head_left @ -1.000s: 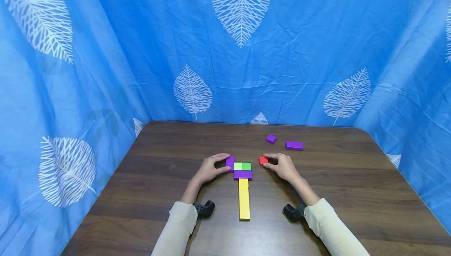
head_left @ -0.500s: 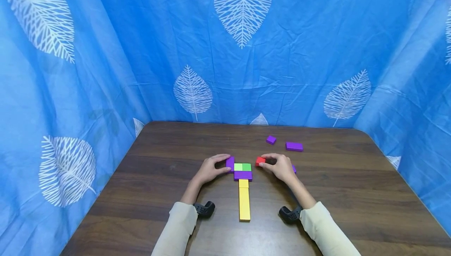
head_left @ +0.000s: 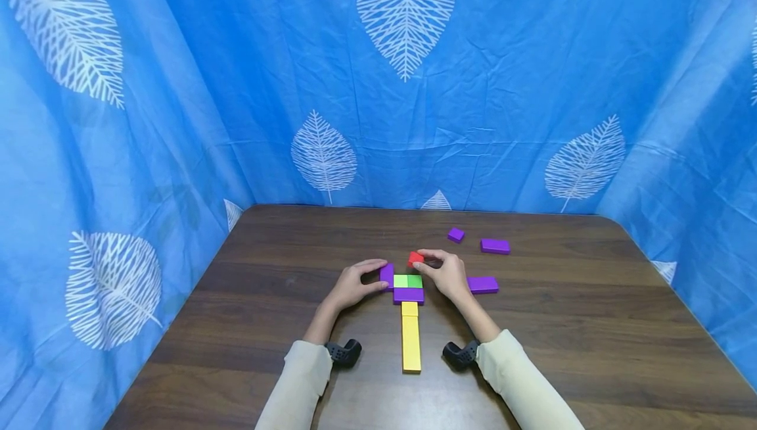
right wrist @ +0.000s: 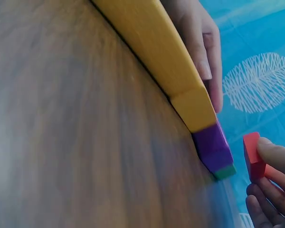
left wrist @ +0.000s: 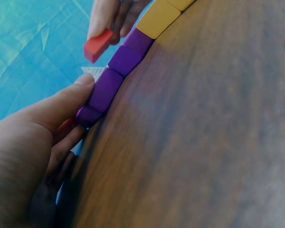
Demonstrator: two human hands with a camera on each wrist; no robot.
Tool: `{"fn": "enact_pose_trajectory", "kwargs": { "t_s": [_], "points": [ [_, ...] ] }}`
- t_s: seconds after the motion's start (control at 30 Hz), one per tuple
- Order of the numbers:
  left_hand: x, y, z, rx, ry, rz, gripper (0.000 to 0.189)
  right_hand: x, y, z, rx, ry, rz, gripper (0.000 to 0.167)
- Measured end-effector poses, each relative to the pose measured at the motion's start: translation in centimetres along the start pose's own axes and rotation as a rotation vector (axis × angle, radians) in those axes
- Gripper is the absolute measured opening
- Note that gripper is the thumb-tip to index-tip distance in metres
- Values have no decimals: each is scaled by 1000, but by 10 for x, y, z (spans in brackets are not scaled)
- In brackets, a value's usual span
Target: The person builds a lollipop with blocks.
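My left hand point(head_left: 353, 284) holds a purple block point(head_left: 387, 276) lengthwise between thumb and fingers, flat on the table. Touching that block's right side are a light green block point(head_left: 400, 281) and a darker green block point(head_left: 415, 281). A second purple block point(head_left: 408, 295) lies crosswise on the near side of the greens. From it a short yellow block point(head_left: 409, 309) and a long yellow block point(head_left: 411, 344) run toward me. Between thumb and fingertips my right hand point(head_left: 448, 274) pinches a small red block point(right wrist: 253, 154), held off the table near the far edge of the greens.
Loose purple blocks lie to the right: a small one point(head_left: 456, 235) far back, a longer one point(head_left: 495, 246) beside it, and another point(head_left: 483, 285) close to my right wrist. A blue leaf-patterned curtain point(head_left: 378, 121) hangs around the wooden table point(head_left: 562, 325).
My right hand has carried the red block leftward and slightly away from me, from right of the greens to beyond them, uncovering a purple block behind it. My left hand has stayed in place.
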State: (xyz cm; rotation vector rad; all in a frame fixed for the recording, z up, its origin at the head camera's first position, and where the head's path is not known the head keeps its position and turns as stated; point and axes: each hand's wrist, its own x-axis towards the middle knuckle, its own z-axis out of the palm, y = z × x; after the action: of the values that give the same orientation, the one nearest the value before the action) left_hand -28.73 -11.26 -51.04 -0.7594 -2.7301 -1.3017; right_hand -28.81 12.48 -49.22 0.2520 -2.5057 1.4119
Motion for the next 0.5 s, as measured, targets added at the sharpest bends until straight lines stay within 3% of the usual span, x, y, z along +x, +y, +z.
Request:
{"fn": "enact_pose_trajectory", "kwargs": {
  "t_s": [0.5],
  "points": [
    [1,0,1,-14,-5,-5,50,1,1,16,-47,-84,34,33]
  ]
}}
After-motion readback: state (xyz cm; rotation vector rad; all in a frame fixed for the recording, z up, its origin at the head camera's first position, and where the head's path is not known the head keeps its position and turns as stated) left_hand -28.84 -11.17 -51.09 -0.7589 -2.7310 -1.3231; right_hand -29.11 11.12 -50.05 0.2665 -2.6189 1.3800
